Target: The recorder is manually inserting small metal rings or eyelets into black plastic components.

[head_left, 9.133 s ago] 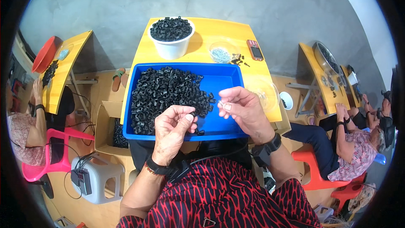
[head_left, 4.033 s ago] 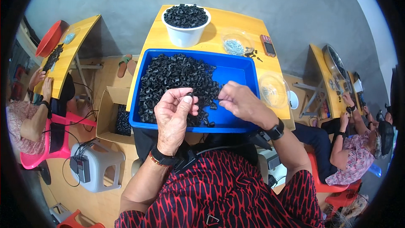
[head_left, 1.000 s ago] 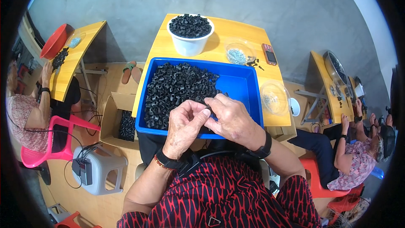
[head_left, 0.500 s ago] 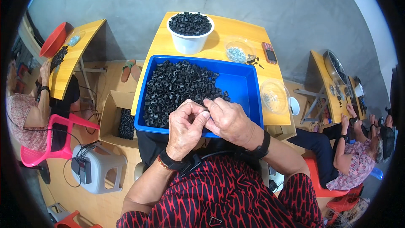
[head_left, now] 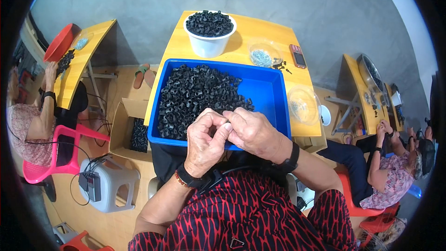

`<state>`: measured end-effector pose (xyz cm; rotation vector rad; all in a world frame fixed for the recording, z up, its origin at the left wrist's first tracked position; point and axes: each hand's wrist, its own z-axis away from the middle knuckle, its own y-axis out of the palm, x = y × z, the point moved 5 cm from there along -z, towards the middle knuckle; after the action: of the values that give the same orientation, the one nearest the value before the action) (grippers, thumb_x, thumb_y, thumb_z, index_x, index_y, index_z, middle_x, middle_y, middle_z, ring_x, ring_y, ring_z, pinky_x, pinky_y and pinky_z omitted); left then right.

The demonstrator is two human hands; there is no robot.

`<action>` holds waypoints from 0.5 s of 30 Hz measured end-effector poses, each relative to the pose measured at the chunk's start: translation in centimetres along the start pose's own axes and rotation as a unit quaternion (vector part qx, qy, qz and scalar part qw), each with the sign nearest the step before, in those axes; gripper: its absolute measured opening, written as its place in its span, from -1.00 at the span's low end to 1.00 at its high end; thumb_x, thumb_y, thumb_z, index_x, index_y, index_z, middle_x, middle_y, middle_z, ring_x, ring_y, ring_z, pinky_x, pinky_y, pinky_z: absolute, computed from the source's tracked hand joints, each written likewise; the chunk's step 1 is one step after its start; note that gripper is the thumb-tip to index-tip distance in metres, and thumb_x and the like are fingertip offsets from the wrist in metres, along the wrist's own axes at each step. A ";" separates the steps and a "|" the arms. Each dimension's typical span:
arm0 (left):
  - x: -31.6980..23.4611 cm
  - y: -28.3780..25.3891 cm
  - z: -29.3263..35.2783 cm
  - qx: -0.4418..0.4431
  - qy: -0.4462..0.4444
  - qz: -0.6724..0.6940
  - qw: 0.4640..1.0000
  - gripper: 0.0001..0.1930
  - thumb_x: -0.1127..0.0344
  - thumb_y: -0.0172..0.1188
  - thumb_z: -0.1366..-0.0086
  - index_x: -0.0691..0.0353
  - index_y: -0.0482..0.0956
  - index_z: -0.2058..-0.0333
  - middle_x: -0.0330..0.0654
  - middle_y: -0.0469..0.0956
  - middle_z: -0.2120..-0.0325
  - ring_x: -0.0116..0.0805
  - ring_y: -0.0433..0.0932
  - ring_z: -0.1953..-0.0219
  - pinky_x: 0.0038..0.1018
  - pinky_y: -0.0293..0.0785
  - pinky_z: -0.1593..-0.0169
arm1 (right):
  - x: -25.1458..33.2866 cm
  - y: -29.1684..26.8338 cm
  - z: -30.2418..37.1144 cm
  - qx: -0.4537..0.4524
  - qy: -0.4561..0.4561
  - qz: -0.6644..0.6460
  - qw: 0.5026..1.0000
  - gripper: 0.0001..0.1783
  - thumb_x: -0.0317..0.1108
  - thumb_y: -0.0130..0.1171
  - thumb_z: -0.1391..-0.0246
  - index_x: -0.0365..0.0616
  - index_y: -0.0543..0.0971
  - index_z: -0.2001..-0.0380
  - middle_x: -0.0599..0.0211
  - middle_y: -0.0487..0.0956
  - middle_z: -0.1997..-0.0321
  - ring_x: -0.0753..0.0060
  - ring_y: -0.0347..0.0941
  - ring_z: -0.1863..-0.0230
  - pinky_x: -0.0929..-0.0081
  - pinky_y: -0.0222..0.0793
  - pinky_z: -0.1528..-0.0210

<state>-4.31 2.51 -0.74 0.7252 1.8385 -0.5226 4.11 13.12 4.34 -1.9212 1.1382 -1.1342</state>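
My left hand (head_left: 205,140) and my right hand (head_left: 253,132) meet over the near edge of a blue tray (head_left: 269,94). The fingers of both are pinched together at the fingertips; whatever lies between them is too small and covered to make out. Beneath and beyond the hands, a heap of small black plastic fittings (head_left: 197,90) fills the left and middle of the tray. Its right part shows bare blue bottom.
On the yellow table (head_left: 251,23) stand a white bucket (head_left: 209,44) of black pieces, a clear dish (head_left: 261,56) of small metal parts, another clear dish (head_left: 302,105) and a phone (head_left: 297,56). A cardboard box (head_left: 121,132) and grey stool (head_left: 111,183) sit left. People work at both sides.
My hands stay pinched together in nearly the same place, with slight finger movement. At the right, a co-worker's hands have shifted a little.
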 end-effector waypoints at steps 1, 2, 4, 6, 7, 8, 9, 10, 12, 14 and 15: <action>0.0 0.0 0.0 0.000 -0.001 -0.001 1.000 -0.95 0.59 0.25 -0.22 0.37 0.55 0.39 -0.24 0.49 0.38 -0.54 0.44 0.36 -0.61 0.40 0.28 | 0.0 0.1 0.1 0.000 0.001 -0.001 1.000 -0.49 -0.49 0.36 0.12 -0.41 0.51 0.04 0.09 0.49 0.34 0.06 0.53 0.39 0.29 0.49 0.40; -0.1 0.0 0.0 0.003 -0.003 -0.005 1.000 -0.95 0.58 0.25 -0.22 0.38 0.55 0.39 -0.24 0.50 0.39 -0.54 0.45 0.36 -0.60 0.40 0.28 | 0.1 0.1 0.1 -0.003 0.002 0.008 1.000 -0.50 -0.49 0.36 0.12 -0.40 0.51 0.05 0.10 0.49 0.35 0.07 0.53 0.40 0.29 0.49 0.41; -0.3 0.0 0.0 0.006 -0.006 -0.010 1.000 -0.95 0.58 0.25 -0.22 0.38 0.55 0.39 -0.23 0.50 0.39 -0.54 0.45 0.36 -0.60 0.40 0.29 | 0.2 0.2 0.2 -0.007 0.005 0.015 1.000 -0.51 -0.49 0.35 0.12 -0.40 0.52 0.05 0.10 0.49 0.35 0.08 0.53 0.41 0.29 0.49 0.41; -0.6 -0.1 -0.3 0.006 0.010 -0.043 0.999 -0.94 0.58 0.26 -0.22 0.38 0.54 0.39 -0.25 0.51 0.41 -0.55 0.45 0.36 -0.58 0.41 0.29 | 0.3 0.2 0.1 -0.022 0.011 0.023 0.999 -0.51 -0.50 0.35 0.13 -0.41 0.52 0.06 0.10 0.49 0.35 0.08 0.53 0.42 0.30 0.49 0.42; -0.6 -0.1 -0.4 0.009 0.011 -0.043 0.999 -0.94 0.58 0.26 -0.22 0.38 0.54 0.39 -0.25 0.51 0.41 -0.55 0.45 0.36 -0.58 0.41 0.29 | 0.3 0.1 0.2 -0.024 0.012 0.024 0.999 -0.51 -0.50 0.35 0.13 -0.41 0.52 0.06 0.10 0.49 0.35 0.08 0.53 0.42 0.30 0.49 0.42; -0.6 0.0 -0.5 0.023 0.009 -0.064 0.998 -0.94 0.57 0.26 -0.23 0.37 0.55 0.39 -0.27 0.51 0.42 -0.55 0.45 0.37 -0.58 0.41 0.28 | 0.0 0.1 0.4 -0.021 0.017 0.030 0.999 -0.51 -0.48 0.36 0.13 -0.39 0.53 0.06 0.10 0.50 0.35 0.08 0.53 0.41 0.29 0.49 0.41; -0.4 0.1 -0.5 0.036 0.004 -0.088 0.995 -0.94 0.56 0.26 -0.24 0.35 0.55 0.39 -0.29 0.52 0.43 -0.55 0.45 0.37 -0.58 0.42 0.28 | -0.1 0.3 0.6 -0.017 0.022 0.032 0.999 -0.51 -0.46 0.37 0.14 -0.38 0.54 0.07 0.09 0.50 0.35 0.07 0.54 0.40 0.28 0.49 0.40; -0.5 0.2 -0.4 0.038 0.003 -0.090 0.995 -0.94 0.56 0.26 -0.24 0.35 0.55 0.39 -0.29 0.52 0.43 -0.55 0.45 0.37 -0.58 0.42 0.28 | -0.5 0.0 0.6 -0.019 0.023 0.030 0.999 -0.51 -0.46 0.37 0.14 -0.38 0.54 0.07 0.09 0.50 0.35 0.07 0.54 0.40 0.28 0.49 0.40; -0.1 0.2 -0.2 -0.004 -0.061 0.035 0.998 -0.95 0.54 0.26 -0.27 0.31 0.57 0.37 -0.31 0.53 0.43 -0.54 0.48 0.37 -0.58 0.43 0.25 | -2.0 -0.6 0.4 0.027 0.031 -0.071 0.997 -0.63 -0.35 0.28 -0.04 -0.31 0.54 0.11 0.06 0.53 0.30 0.04 0.54 0.31 0.22 0.51 0.30; -0.7 -0.9 -0.3 -0.072 -0.086 0.098 0.989 -0.97 0.47 0.24 -0.32 0.26 0.56 0.30 -0.26 0.59 0.37 -0.53 0.54 0.35 -0.56 0.48 0.21 | -3.3 -1.9 0.2 0.017 0.105 -0.094 0.990 -0.71 -0.30 0.30 -0.06 -0.30 0.59 0.24 0.02 0.57 0.36 -0.05 0.55 0.31 0.17 0.48 0.25; -0.8 -1.7 -0.4 -0.110 -0.075 0.108 0.985 -0.96 0.46 0.24 -0.33 0.25 0.56 0.28 -0.23 0.61 0.35 -0.52 0.55 0.35 -0.55 0.50 0.21 | -4.7 -2.0 0.6 0.008 0.137 -0.085 0.987 -0.72 -0.29 0.31 -0.05 -0.31 0.61 0.28 0.01 0.57 0.38 -0.06 0.55 0.31 0.17 0.48 0.25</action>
<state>-5.55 1.36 0.14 0.7037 1.6228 -0.2215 4.19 18.20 4.03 -1.9204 1.1179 -1.5333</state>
